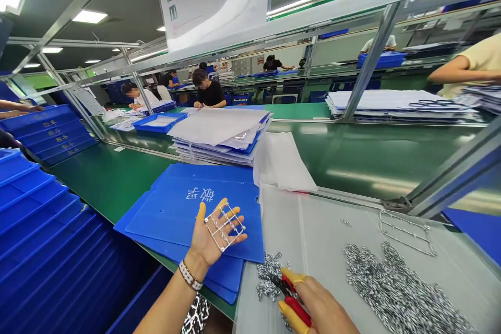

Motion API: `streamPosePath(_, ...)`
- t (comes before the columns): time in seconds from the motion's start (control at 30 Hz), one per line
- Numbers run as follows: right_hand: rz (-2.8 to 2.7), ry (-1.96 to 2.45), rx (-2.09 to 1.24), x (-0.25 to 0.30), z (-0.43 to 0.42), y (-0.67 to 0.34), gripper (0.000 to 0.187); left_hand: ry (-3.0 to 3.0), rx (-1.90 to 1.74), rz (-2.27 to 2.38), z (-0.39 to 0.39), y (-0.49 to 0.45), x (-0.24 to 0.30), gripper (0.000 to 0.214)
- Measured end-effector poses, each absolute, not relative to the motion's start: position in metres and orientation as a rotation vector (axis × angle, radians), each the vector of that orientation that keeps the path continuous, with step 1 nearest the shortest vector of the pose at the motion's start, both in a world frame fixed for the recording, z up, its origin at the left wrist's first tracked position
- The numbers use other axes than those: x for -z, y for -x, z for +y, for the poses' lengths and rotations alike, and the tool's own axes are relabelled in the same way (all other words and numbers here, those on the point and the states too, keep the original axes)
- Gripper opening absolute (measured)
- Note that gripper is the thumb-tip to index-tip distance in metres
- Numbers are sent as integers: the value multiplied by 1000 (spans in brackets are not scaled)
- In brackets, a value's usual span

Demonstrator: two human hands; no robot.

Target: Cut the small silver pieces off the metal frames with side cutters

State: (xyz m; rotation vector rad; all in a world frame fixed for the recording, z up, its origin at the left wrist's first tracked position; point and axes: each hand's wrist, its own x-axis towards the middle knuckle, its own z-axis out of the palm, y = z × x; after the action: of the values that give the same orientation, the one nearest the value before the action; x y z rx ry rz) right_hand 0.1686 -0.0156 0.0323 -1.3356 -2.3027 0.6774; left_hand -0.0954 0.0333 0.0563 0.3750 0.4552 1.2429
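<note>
My left hand [207,237] is palm up with its fingers spread, bearing a small silvery sprue frame [213,236] with thin crossbars and small parts on them. Yellow finger cots cover some of its fingertips. My right hand [319,302], also in yellow finger cots, is closed around red-handled nippers [295,307]. The nippers' dark jaws are over a small pile of silvery parts [270,266] on the grey sheet. A larger heap of similar parts [403,292] spreads to the right. Behind it lies another sprue frame [407,232], flat on the sheet.
Blue plastic sheets [168,214] lie under and beyond my left hand. Behind them stands a stack of paper and blue sheets [219,141]. Blue trays [43,235] are piled at left. A metal post [450,167] rises at right. Several people work at benches beyond.
</note>
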Motion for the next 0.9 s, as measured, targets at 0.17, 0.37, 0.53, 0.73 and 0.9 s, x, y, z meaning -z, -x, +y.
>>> streamPosePath(0.17, -2326, 1524, -578, -59, -18, -152, 39, -355, -1199, 526, 27, 48, -47, 65)
streamPosePath(0.37, -2419, 1595, -376, -81, -9, -123, 29, -386, -1228, 657, 14, 21, -34, 67)
streamPosePath(0.53, -2442, 1626, -359, -82, -3, -116, 27, -428, -1225, 719, 10, 16, -31, 67)
streamPosePath(0.73, -2451, 1621, -372, -83, -4, -118, 26, -437, -1198, 742, 11, 14, -28, 65)
streamPosePath(0.9, -2475, 1627, -344, -87, -3, -119, 25, -487, -1199, 728, 11, 13, -26, 61)
